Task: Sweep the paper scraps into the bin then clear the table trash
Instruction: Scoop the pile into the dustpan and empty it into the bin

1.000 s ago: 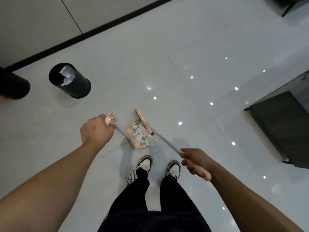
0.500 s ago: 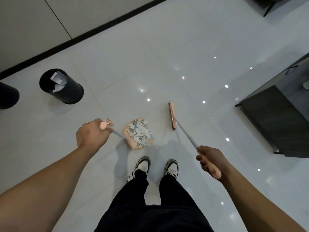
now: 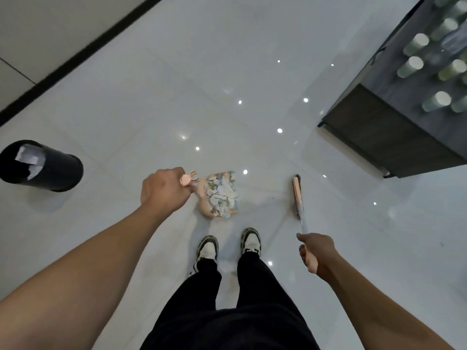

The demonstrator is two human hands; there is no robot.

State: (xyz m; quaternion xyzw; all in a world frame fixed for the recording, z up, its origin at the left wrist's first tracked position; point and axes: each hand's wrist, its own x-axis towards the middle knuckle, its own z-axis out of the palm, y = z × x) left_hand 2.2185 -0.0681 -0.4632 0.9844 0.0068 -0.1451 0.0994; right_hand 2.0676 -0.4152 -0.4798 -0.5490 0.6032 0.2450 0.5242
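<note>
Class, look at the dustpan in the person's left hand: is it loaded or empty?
Loaded. The dustpan is heaped with paper scraps across its tray. The left hand grips its handle.

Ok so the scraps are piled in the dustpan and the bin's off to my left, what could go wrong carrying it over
1. The paper scraps are heaped high in the dustpan; tilting it on the way could spill them back onto the floor.
2. The bin already holds paper and its opening looks barely wider than the pan, so some scraps may miss when tipped.
3. The right hand holds the broom low beside your shoes; it could catch your feet.
</note>
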